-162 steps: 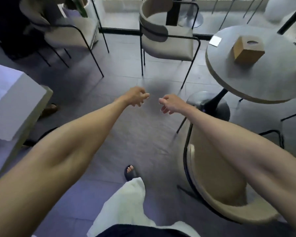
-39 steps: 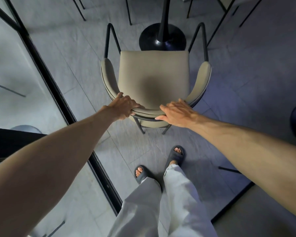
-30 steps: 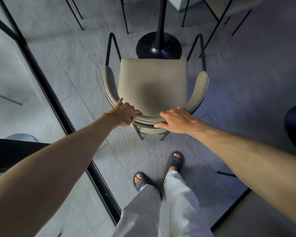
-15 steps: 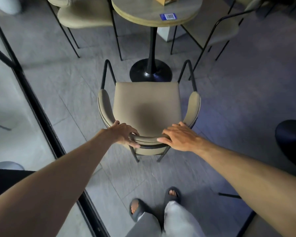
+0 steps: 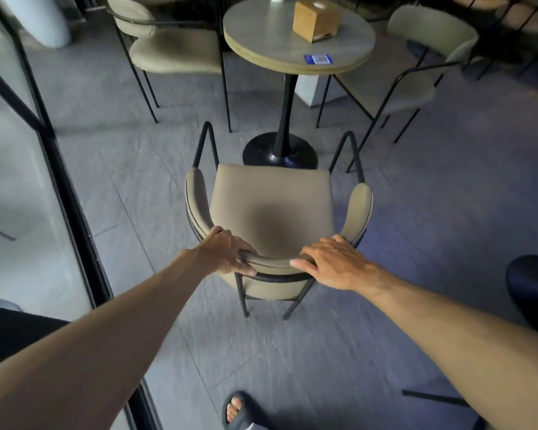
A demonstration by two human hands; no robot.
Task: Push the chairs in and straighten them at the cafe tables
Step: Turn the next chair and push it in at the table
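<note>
Left hand (image 5: 227, 252) and right hand (image 5: 333, 262) both closed over the chair (image 5: 272, 209) backrest, 6 o'clock | padded rim soft, metal frame stiff, likely light; hold top rail | chair faces round table (image 5: 295, 41) at 12 o'clock | earlier: table hidden, chair nearer the feet.

Chairs, beige with black wire frames: three — one near (image 5: 274, 218), one far left (image 5: 174, 49), one far right (image 5: 416, 66). Round table (image 5: 261, 38): one. Wooden box (image 5: 316, 20) on it: one. Blue sticker (image 5: 320, 59): one. Hands on the near backrest: two, left (image 5: 227, 252), right (image 5: 333, 262). Sandalled foot (image 5: 236, 409): one.
</note>
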